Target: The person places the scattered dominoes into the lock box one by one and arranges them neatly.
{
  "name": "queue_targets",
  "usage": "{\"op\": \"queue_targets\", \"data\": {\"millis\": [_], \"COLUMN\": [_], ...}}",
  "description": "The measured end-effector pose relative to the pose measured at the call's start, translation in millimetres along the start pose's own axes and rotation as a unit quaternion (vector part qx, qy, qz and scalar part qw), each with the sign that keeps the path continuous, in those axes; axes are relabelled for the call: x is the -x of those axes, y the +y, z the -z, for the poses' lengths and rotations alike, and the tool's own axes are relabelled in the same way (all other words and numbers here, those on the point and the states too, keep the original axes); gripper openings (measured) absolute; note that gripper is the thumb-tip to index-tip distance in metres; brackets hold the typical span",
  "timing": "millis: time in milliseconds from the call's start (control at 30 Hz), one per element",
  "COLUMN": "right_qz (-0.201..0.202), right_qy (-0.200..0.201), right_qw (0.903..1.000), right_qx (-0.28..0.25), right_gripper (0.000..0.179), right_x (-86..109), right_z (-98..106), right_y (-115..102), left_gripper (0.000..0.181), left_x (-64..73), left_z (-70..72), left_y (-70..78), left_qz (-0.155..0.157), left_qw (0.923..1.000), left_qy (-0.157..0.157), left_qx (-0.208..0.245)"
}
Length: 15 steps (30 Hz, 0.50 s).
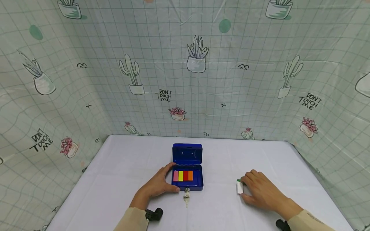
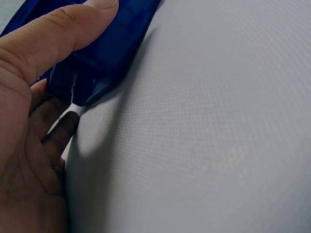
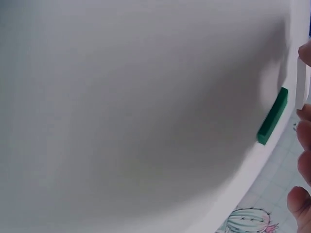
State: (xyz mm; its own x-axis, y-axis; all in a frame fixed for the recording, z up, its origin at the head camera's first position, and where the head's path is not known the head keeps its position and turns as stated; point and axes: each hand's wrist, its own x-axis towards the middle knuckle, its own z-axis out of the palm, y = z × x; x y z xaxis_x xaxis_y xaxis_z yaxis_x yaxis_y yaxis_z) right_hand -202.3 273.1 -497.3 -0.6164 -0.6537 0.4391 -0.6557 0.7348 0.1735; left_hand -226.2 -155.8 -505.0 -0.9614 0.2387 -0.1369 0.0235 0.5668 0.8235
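Observation:
A small blue metal cash box [image 1: 199, 178] stands with its lid [image 1: 187, 150] raised. Inside lie pink [image 1: 175, 176], yellow [image 1: 180, 175], red [image 1: 186, 175] and orange [image 1: 190, 175] blocks side by side. My left hand [image 1: 157, 183] grips the box from its left side, thumb at the front edge and index finger toward the hinge. To the right of the box, my right hand [image 1: 260, 189] pinches a white block [image 1: 239, 188] by its ends between thumb and fingers. Beyond it a green block [image 3: 273, 116] lies on the cloth, mostly hidden in the head view.
A key [image 1: 186, 200] hangs from the lock at the box's front. White cloth covers the table [image 1: 138, 154]. A patterned curtain [image 1: 162, 73] surrounds its back and sides.

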Motion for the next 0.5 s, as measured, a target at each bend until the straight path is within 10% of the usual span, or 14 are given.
{"op": "queue_targets", "data": {"millis": [500], "right_qz": [0.005], "right_qy": [-0.003], "right_qw": [1.0000], "right_qx": [0.005], "right_gripper": [0.042], "right_x": [-50.2], "right_z": [-5], "right_y": [-10], "left_gripper": [0.108], "left_x": [0.6], "left_z": [0.2], "left_y": [1.6], "left_qz": [-0.003], "left_qw": [1.0000], "left_qy": [-0.001], "left_qx": [-0.002]}}
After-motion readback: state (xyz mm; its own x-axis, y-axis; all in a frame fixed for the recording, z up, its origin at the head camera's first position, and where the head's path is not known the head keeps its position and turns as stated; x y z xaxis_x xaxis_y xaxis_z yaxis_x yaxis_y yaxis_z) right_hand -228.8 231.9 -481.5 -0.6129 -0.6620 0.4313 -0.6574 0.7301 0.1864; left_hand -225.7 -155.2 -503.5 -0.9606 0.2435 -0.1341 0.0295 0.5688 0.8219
